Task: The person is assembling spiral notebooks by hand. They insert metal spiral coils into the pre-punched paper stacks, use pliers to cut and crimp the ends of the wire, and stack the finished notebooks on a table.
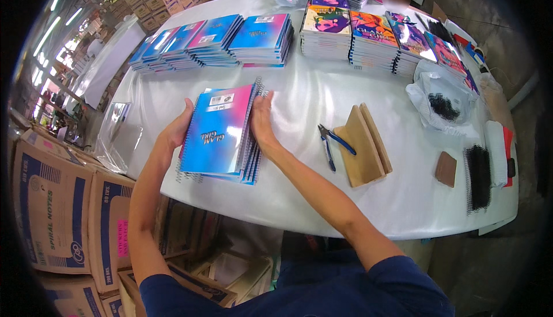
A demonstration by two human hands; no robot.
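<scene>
A small stack of spiral notebooks [222,124] with blue-and-pink covers rests on the table in front of me, its lower ones fanned slightly out of line. My left hand [181,123] clasps the stack's left edge, the fingertips partly hidden behind it. Against the opposite edge, beside the wire coil, my right hand [263,122] presses with its fingers close together. Between both palms the stack is gripped, lying nearly flat. To the right, blue-handled cutting pliers [329,144] lean on a folded brown cardboard piece [363,147].
Blue notebook piles [216,35] line the far left of the white-covered table [288,202]; colourful notebook piles [374,35] stand far right. A plastic bag [426,95] holds black coils. A brown block [446,168] and black coil bundle [477,176] lie right. Cartons [55,202] crowd the lower left.
</scene>
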